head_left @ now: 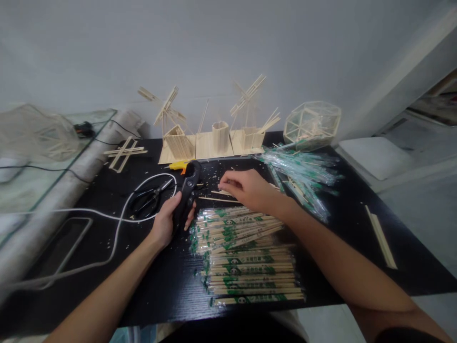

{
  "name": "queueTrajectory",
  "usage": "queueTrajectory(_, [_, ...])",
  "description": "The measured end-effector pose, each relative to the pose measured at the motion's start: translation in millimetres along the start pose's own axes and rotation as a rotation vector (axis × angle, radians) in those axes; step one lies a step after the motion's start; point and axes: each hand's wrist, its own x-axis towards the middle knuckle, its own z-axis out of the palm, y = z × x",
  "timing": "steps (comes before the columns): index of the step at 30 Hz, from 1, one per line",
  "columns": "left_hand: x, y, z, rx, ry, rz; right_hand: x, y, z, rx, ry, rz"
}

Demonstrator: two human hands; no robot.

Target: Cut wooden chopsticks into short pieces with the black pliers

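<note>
My left hand is wrapped round a black tool with a hooked, ring-like head, held upright at the middle of the table. My right hand hovers to its right, thumb and fingertips pinched together; what they hold, if anything, is too small to make out. Under and beside that hand lie thin loose wooden sticks. Just in front, a pile of plastic-wrapped chopsticks covers the table between my forearms. A yellow glue gun lies behind the black tool.
Stick-built windmill models stand on thin wooden boards against the wall. A crossed stick frame lies left. Black-handled scissors rest beside a looped white cable. Right are torn wrappers, a polyhedral stick frame and several sticks.
</note>
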Motion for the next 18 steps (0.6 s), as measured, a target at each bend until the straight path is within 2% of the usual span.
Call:
queueTrajectory(3, [-0.7, -1.1, -2.5, 0.134, 0.050, 0.163, -0.5, 1.4, 4.2, 0.040, -0.001, -0.033])
queueTrajectory(7, [-4.3, -2.6, -3.9, 0.428, 0.072, 0.351, -0.8, 3.0, 6.6, 0.085, 0.005, -0.066])
queueTrajectory(13, [-5.9, -5.5, -4.9, 0.648, 0.068, 0.373, -0.7, 1.7, 7.1, 0.163, 0.014, -0.063])
queueTrajectory(18, [-5.7, -6.0, -6.2, 0.723, 0.094, 0.368, 0.5, -0.8, 7.9, 0.231, 0.030, -0.040])
